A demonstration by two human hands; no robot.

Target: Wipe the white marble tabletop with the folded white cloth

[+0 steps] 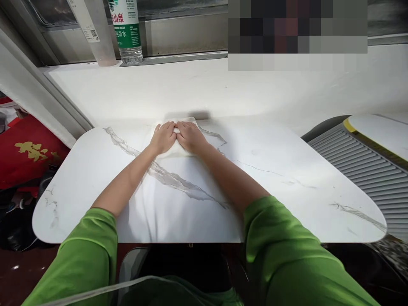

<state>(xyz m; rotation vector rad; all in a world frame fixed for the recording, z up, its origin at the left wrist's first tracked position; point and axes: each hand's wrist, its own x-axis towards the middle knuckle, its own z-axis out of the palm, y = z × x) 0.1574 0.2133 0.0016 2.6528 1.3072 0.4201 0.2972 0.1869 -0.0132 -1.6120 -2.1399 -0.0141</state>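
Observation:
A folded off-white cloth [178,149] lies on a white marble-patterned table [270,204], close to its far edge by the wall. My left hand [164,137] rests palm down on the left part of the cloth, its fingers pointing forward and laid over it. Beside it, my right hand [190,136] presses flat on the right part. The two thumbs and forefingers meet or nearly meet in the middle. Both arms reach straight out over the table in green sleeves. Part of the cloth is hidden under the palms.
On the ledge above the white wall stand a labelled water bottle [130,36] and a translucent tall container [103,51]. A red bag [28,153] with gold lettering is at the left. At the right, a grey ribbed seat [366,170] adjoins another white tabletop [382,131].

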